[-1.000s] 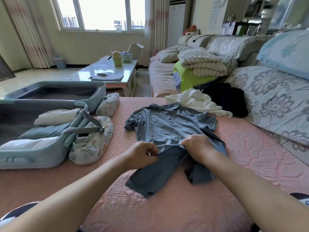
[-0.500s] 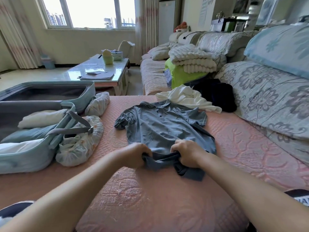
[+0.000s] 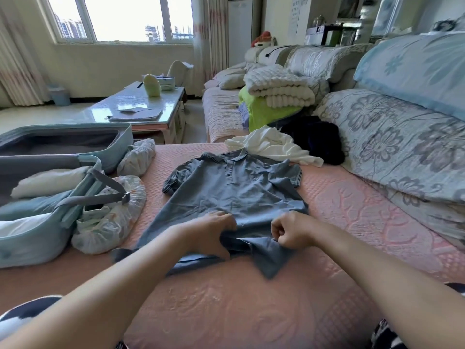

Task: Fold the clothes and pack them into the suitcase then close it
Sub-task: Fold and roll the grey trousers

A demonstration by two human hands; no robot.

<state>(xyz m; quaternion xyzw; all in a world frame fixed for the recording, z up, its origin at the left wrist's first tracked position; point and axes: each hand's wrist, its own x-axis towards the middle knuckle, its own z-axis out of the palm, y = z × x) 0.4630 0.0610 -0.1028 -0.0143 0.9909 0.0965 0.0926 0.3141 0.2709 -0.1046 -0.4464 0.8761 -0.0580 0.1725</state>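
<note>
Two bare forearms reach forward from the bottom of the view, over a pink-covered sofa seat (image 3: 339, 197). The left hand (image 3: 214, 230) lies knuckles-up on the lower part of a grey-blue polo shirt (image 3: 234, 187), its fingers curled down and clamped on a bunched fold of the hem. The right hand (image 3: 293, 231) is close beside it, drawn into a loose fist, its fingers pinching the same hem. A corner of cloth hangs toward the viewer below it.

The shirt lies front-up on the seat, collar away from the viewer and both short sleeves showing. The left sleeve is crumpled.

One suitcase (image 3: 37, 243) lies open at the left on the same seat. Its near half holds three folded pieces: a white one (image 3: 47, 180), a teal one (image 3: 32, 205) and another white one (image 3: 20, 225). A grey strap (image 3: 100, 197) crosses the near half's rim. Two crinkled plastic bags sit just beside the suitcase, one near (image 3: 110, 222) and one farther (image 3: 136, 157).

Behind the shirt's collar lie two loose garments, one white (image 3: 271, 146) and one dark (image 3: 314, 137), touching each other. One glossy table (image 3: 141, 109) stands farther back.
</note>
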